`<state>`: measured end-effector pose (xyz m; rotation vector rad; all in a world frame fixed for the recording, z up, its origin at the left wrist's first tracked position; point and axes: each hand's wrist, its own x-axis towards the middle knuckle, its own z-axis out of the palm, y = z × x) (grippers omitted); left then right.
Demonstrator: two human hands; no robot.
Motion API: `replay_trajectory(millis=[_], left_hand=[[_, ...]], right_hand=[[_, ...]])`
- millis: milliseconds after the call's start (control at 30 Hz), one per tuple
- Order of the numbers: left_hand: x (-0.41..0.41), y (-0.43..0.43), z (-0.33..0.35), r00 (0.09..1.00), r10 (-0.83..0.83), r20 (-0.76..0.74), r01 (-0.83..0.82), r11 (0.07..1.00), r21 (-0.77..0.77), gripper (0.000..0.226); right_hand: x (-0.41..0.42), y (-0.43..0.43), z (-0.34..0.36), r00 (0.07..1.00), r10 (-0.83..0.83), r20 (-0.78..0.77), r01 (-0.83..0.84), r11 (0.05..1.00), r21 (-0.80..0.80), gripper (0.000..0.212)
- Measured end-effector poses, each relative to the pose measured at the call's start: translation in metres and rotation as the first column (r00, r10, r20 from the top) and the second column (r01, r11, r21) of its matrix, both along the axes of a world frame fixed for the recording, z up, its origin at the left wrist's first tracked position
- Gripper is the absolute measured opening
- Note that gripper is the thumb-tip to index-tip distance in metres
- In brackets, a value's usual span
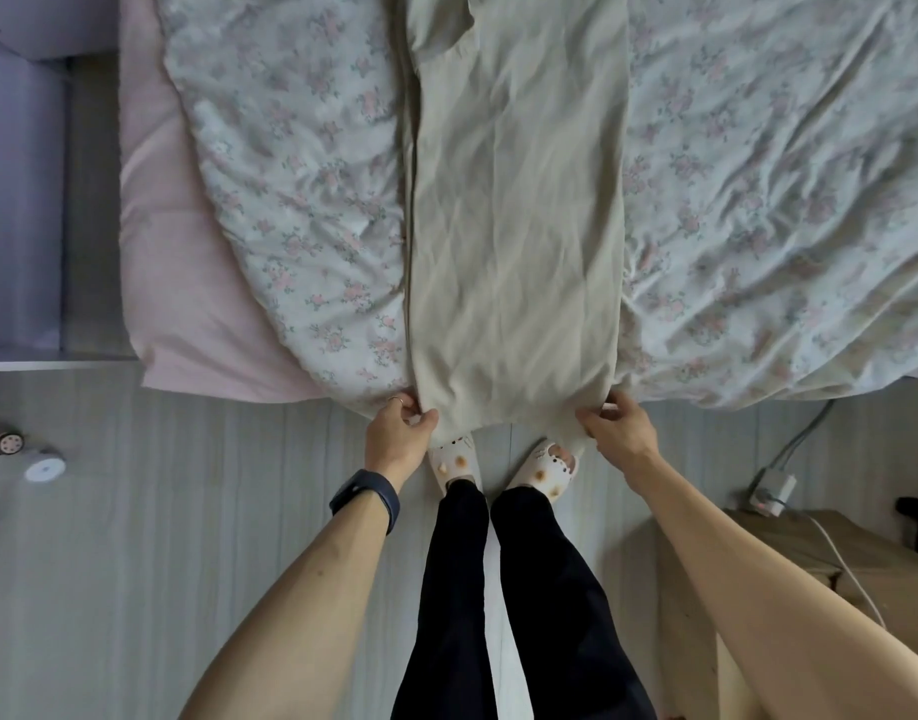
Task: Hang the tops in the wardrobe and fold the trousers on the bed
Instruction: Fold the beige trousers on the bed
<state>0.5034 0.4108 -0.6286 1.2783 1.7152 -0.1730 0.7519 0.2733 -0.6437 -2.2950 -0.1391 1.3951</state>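
The left hand (399, 433) pinches the near left corner of the beige trousers (514, 226), thumb and curled fingers closed on the cloth. The right hand (615, 433) grips the near right corner the same way. Between the 2 hands the trousers' near edge hangs just over the edge of the bed (186, 304), drooping onto the 2 slippers (454, 459) below. Whether that edge is waistband or hems is hard to tell.

Ahead of the hands the trousers lie flat in 1 long strip on the floral duvet (290, 174), which spreads wide to both sides. Left of the left hand the duvet's curved edge leaves a pink strip of the bed bare. Open floor (186, 511) runs behind and left of the left hand. A wooden nightstand (810, 553) stands behind the right hand, close beside the right forearm.
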Motion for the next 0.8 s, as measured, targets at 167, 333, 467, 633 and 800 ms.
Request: replay_trajectory(millis=[167, 333, 467, 633, 800], left_hand=[[-0.009, -0.009, 0.017, 0.999, -0.032, 0.023, 0.034, 0.996, -0.077, 0.024], [-0.026, -0.032, 0.029, 0.979, -0.201, -0.028, 0.194, 0.969, -0.153, 0.028], [-0.029, -0.044, 0.047, 0.989, -0.144, -0.039, 0.140, 0.985, -0.096, 0.035], [-0.030, -0.062, 0.085, 0.998, -0.055, -0.030, 0.055, 0.998, -0.009, 0.034], [-0.027, -0.072, 0.135, 0.999, -0.026, 0.025, 0.025, 0.998, 0.051, 0.027]], right_hand=[[0.010, -0.019, 0.008, 0.987, 0.139, -0.077, -0.140, 0.990, -0.010, 0.012], [0.014, -0.040, 0.026, 0.968, 0.197, -0.156, -0.197, 0.980, 0.018, 0.022], [0.009, -0.055, 0.043, 0.978, 0.171, -0.119, -0.169, 0.985, 0.026, 0.022], [-0.008, -0.070, 0.077, 0.983, 0.185, 0.013, -0.185, 0.983, 0.007, 0.026], [-0.027, -0.081, 0.121, 0.981, 0.192, 0.004, -0.192, 0.981, 0.039, 0.017]])
